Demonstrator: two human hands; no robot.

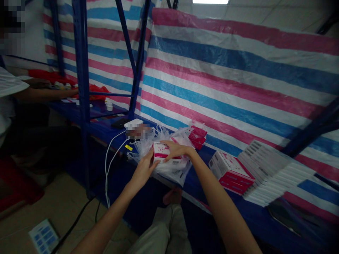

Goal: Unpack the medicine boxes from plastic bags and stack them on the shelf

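The box [160, 149] sits on or partly inside the bags [169, 170], grasped by the left hand [144, 169] at its left end and the right hand [177, 151] across its top. Handling looks under way, the box not yet let go; pink boxes [198, 135] behind the bags and a pink stack [233, 173] right of them lie untouched, whether done or left unclear. Its printed face tilts up, long axis seemingly left to right across the bags.

A rectangular pink-and-white cardboard box [160, 149] is held by the left hand [144, 168] and right hand [177, 150] among crumpled translucent plastic bags [143, 149] on the blue worktop [100, 127].
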